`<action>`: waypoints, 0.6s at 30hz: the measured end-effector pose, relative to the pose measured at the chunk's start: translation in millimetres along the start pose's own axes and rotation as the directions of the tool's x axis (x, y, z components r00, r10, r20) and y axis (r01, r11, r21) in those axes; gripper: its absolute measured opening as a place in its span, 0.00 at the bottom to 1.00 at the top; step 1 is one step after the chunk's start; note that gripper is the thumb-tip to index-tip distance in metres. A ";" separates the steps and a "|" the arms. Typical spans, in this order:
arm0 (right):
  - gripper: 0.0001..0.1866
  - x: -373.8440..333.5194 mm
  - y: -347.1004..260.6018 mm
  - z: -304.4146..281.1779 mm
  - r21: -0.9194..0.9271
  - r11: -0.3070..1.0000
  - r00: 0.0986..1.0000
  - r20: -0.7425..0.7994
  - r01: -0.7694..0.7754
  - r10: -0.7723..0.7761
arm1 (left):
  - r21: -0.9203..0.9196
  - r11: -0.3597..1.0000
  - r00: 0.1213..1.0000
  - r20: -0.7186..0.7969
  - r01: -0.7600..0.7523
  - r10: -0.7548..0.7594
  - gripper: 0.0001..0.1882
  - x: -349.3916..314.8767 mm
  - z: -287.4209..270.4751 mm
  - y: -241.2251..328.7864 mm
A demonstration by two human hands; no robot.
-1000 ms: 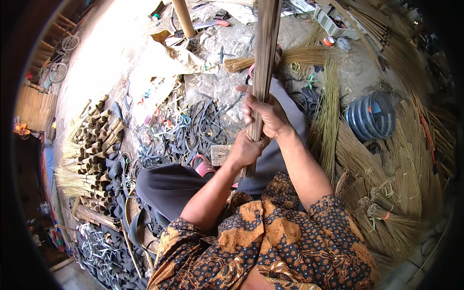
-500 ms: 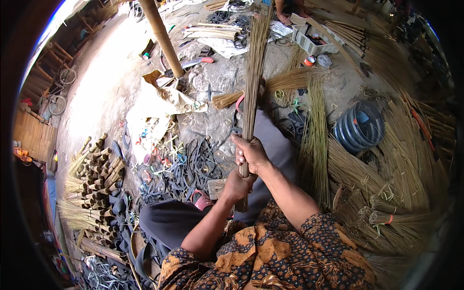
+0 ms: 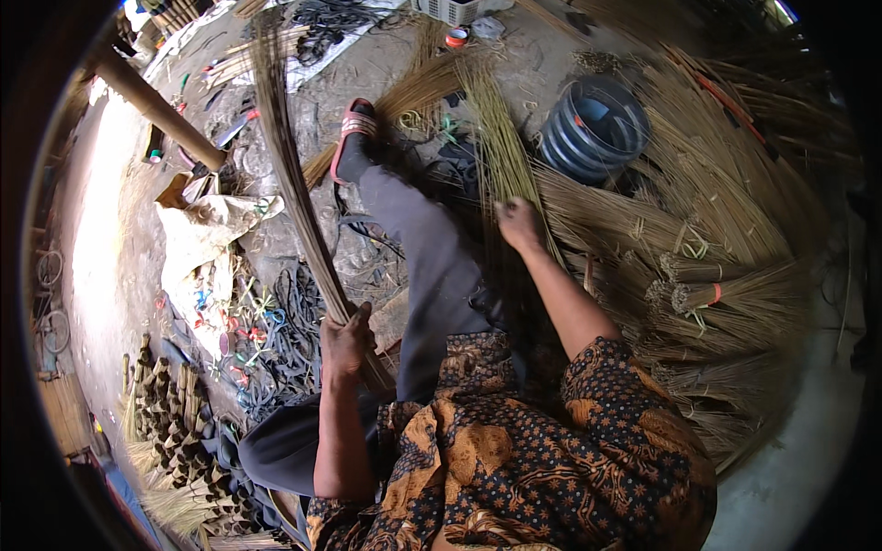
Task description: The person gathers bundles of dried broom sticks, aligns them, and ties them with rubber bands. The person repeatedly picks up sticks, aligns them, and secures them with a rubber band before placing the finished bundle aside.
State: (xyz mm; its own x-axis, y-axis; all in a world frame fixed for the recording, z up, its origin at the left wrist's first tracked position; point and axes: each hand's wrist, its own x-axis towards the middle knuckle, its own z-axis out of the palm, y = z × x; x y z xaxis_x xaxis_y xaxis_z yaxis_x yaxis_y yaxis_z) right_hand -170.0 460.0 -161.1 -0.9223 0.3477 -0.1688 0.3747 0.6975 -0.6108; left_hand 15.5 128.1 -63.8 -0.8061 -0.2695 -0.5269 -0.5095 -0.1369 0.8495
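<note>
My left hand [image 3: 345, 343] is wrapped round the lower part of a long bundle of thin brown broom sticks [image 3: 296, 188]. The bundle stands tilted, its thin tips leaning far left. Over to the right, my right hand [image 3: 520, 224] is at the near end of a bundle of greenish sticks [image 3: 503, 138] that lies on the ground. Its fingers are curled; whether they pinch any sticks cannot be made out. A brown stick bundle [image 3: 418, 90] lies beyond my outstretched foot, beside the greenish one.
A dark ribbed bucket [image 3: 593, 133] stands at right, by heaped sticks [image 3: 707, 193] and tied bundles [image 3: 735, 292]. Black rubber strips [image 3: 299, 317] and a pale sack [image 3: 207, 220] lie left. Stacked short bundles [image 3: 170, 399] are lower left; a bamboo post [image 3: 161, 110] rises upper left.
My right hand has let go of the brown stick bundle and moved right to the greenish sticks. The left hand keeps the bundle, now tilted left. The view has swung to the right.
</note>
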 end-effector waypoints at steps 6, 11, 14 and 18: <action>0.29 10.0 92.9 -49.5 -0.471 0.845 0.935 0.104 -0.254 0.339 | 0.033 0.999 1.000 0.025 -0.005 0.004 0.13 4.2 3.7 2.8; 0.28 20.3 106.2 -37.7 -0.503 0.829 0.926 0.132 -0.245 0.354 | 0.056 0.998 0.999 0.038 0.016 -0.018 0.13 3.2 10.4 4.3; 0.28 28.5 110.7 -34.2 -0.474 0.843 0.923 0.139 -0.255 0.358 | 0.070 0.997 0.999 0.037 -0.008 0.006 0.13 -0.4 10.4 4.6; 0.28 31.1 108.0 -39.7 -0.379 0.878 0.926 0.114 -0.294 0.359 | 0.035 0.999 1.000 0.015 -0.006 0.006 0.13 -1.5 7.9 3.0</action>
State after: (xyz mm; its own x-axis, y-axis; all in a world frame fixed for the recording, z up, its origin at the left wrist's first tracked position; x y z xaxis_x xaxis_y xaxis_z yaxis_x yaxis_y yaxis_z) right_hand -154.4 571.0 -201.6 -0.7306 0.5013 -0.4636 0.6357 0.7472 -0.1937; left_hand 12.8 135.6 -60.7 -0.8134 -0.2559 -0.5224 -0.5146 -0.1019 0.8513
